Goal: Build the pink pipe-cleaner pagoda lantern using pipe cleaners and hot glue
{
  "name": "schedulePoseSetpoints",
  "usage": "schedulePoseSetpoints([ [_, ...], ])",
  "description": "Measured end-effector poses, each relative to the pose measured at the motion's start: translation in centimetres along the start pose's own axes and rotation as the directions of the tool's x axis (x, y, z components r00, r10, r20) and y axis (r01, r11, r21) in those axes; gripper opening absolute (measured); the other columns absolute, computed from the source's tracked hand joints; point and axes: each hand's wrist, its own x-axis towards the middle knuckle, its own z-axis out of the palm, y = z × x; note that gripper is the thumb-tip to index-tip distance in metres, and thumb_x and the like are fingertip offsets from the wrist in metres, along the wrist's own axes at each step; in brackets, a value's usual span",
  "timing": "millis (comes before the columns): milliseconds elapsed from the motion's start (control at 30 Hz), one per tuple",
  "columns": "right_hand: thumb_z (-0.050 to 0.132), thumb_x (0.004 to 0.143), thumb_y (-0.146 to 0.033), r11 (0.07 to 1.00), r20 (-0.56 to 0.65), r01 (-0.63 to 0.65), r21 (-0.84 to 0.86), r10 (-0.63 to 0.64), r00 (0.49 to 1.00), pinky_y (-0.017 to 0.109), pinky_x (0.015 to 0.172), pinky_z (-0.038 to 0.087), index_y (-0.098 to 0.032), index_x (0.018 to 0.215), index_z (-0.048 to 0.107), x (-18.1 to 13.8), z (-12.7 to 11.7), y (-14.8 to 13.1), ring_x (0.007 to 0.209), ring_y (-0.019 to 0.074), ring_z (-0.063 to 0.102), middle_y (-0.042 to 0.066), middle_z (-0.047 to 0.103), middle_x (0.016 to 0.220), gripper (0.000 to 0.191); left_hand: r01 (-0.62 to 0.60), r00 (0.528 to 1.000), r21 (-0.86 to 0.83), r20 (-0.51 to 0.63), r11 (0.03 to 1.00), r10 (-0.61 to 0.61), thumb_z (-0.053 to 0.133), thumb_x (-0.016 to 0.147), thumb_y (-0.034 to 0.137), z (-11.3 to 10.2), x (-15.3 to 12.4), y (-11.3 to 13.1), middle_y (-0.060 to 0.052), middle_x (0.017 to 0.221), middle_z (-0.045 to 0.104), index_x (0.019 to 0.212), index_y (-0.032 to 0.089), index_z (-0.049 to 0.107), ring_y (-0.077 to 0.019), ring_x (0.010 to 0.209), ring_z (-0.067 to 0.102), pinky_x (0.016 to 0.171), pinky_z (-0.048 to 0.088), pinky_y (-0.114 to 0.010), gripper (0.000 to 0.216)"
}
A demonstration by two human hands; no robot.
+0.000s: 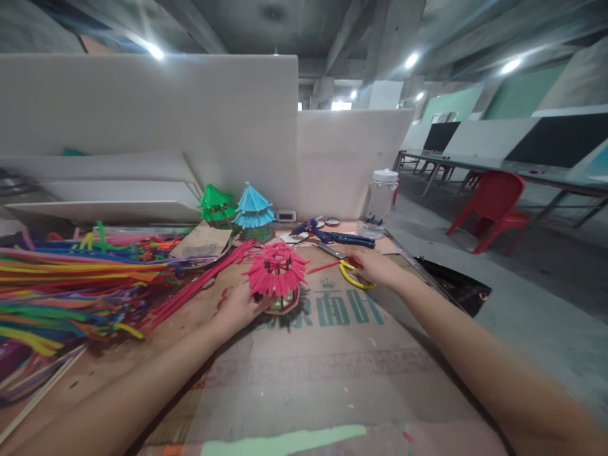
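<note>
A small pink pavilion model [277, 269], roofed with fuzzy strips, stands on the cardboard. My left hand [247, 305] grips its lower left side; the fingertips are partly hidden behind it. To the right, my right hand [368, 265] is closed on the yellow handle of a pair of scissors [350, 275], whose blades point away to the left. A loose pink strip [324, 266] lies between the model and the scissors. More pink strips [202, 283] lie in a bunch left of the model. Behind it stand a green pavilion model [217, 204] and a light blue pavilion model [254, 206].
Piles of coloured fuzzy strips [80, 285] cover the left side. At the back are a glue gun [308, 229], dark blue pliers [351, 239] and a clear bottle [379, 202]. White panels [152, 126] rise behind the table. A red chair [496, 202] stands off to the right.
</note>
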Motion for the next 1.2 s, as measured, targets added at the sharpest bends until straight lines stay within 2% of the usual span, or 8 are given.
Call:
schedulePoseSetpoints([
  [233, 0.062, 0.091, -0.031, 0.990, -0.020, 0.043, -0.136, -0.046, 0.999, 0.036, 0.090, 0.046, -0.012, 0.122, 0.065, 0.4, 1.5, 0.0, 0.109, 0.0322, 0.065, 0.021, 0.069, 0.121, 0.036, -0.025, 0.997, 0.100, 0.076, 0.995, 0.017, 0.058, 0.090, 0.055, -0.3, 0.1, 0.7, -0.012, 0.121, 0.071, 0.115, 0.018, 0.067, -0.0309, 0.110, 0.064, 0.104, 0.049, -0.042, 0.045],
  [367, 0.052, 0.097, -0.035, 0.981, -0.067, 0.032, -0.191, -0.046, 0.997, 0.039, 0.088, 0.046, -0.009, 0.120, 0.062, 0.5, 2.3, -0.3, 0.105, 0.0330, 0.065, 0.023, 0.067, 0.118, 0.036, -0.023, 0.994, 0.204, 0.113, 0.979, 0.000, 0.069, 0.083, 0.045, -1.8, 0.2, 0.4, -0.010, 0.128, 0.070, 0.119, 0.021, 0.069, -0.0307, 0.119, 0.062, 0.106, 0.048, -0.040, 0.043],
  [533, 0.048, 0.099, -0.039, 0.981, -0.129, 0.020, -0.194, -0.046, 0.991, 0.038, 0.088, 0.045, -0.011, 0.119, 0.061, 0.5, 2.8, -0.5, 0.107, 0.0318, 0.063, 0.020, 0.067, 0.117, 0.036, 0.155, 0.986, 0.419, -0.010, 0.895, -0.166, 0.043, 0.099, 0.031, -7.3, 1.1, -1.4, -0.011, 0.128, 0.070, 0.124, 0.017, 0.069, -0.0254, 0.119, 0.064, 0.104, 0.049, -0.036, 0.039],
  [700, 0.048, 0.098, -0.041, 0.985, -0.152, 0.015, -0.170, -0.041, 0.987, 0.038, 0.089, 0.045, -0.012, 0.117, 0.062, 0.6, 2.9, -0.4, 0.105, 0.0316, 0.063, 0.019, 0.068, 0.116, 0.037, 0.364, 0.911, 0.658, -0.103, 0.659, -0.400, 0.050, 0.098, 0.024, -13.9, 2.9, -4.0, -0.015, 0.118, 0.073, 0.111, 0.017, 0.074, -0.0336, 0.120, 0.063, 0.105, 0.047, -0.046, 0.028],
  [767, 0.048, 0.098, -0.041, 0.987, -0.156, 0.018, -0.161, -0.043, 0.987, 0.038, 0.088, 0.046, -0.012, 0.117, 0.062, 0.6, 3.0, -0.3, 0.104, 0.0311, 0.064, 0.019, 0.068, 0.116, 0.037, 0.399, 0.865, 0.716, -0.088, 0.572, -0.494, 0.058, 0.098, 0.029, -15.1, 3.5, -5.1, -0.013, 0.118, 0.070, 0.113, 0.016, 0.070, -0.0293, 0.113, 0.065, 0.100, 0.051, -0.047, 0.023],
  [867, 0.048, 0.098, -0.041, 0.988, -0.165, 0.024, -0.152, -0.049, 0.985, 0.038, 0.088, 0.047, -0.012, 0.118, 0.062, 0.7, 3.2, -0.1, 0.104, 0.0310, 0.064, 0.019, 0.068, 0.117, 0.038, 0.399, 0.811, 0.766, -0.040, 0.503, -0.583, 0.063, 0.097, 0.035, -15.2, 3.8, -6.3, -0.010, 0.125, 0.064, 0.124, 0.017, 0.062, -0.0235, 0.108, 0.065, 0.091, 0.057, -0.044, 0.033],
  [967, 0.049, 0.098, -0.041, 0.989, -0.169, 0.030, -0.145, -0.055, 0.984, 0.038, 0.089, 0.046, -0.013, 0.117, 0.062, 0.8, 3.3, 0.0, 0.105, 0.0307, 0.064, 0.018, 0.069, 0.116, 0.036, 0.389, 0.793, 0.793, -0.029, 0.469, -0.609, 0.063, 0.096, 0.036, -14.6, 3.9, -6.8, -0.009, 0.127, 0.063, 0.125, 0.017, 0.062, -0.0263, 0.109, 0.065, 0.090, 0.057, -0.044, 0.035],
  [1200, 0.049, 0.097, -0.041, 0.990, -0.171, 0.022, -0.138, -0.046, 0.984, 0.037, 0.088, 0.046, -0.014, 0.117, 0.062, 0.7, 3.2, -0.1, 0.104, 0.0307, 0.064, 0.018, 0.069, 0.114, 0.036, 0.322, 0.848, 0.839, -0.049, 0.438, -0.528, 0.063, 0.097, 0.036, -14.6, 4.3, -6.1, -0.011, 0.126, 0.063, 0.125, 0.016, 0.061, -0.0245, 0.108, 0.065, 0.091, 0.057, -0.045, 0.034],
])
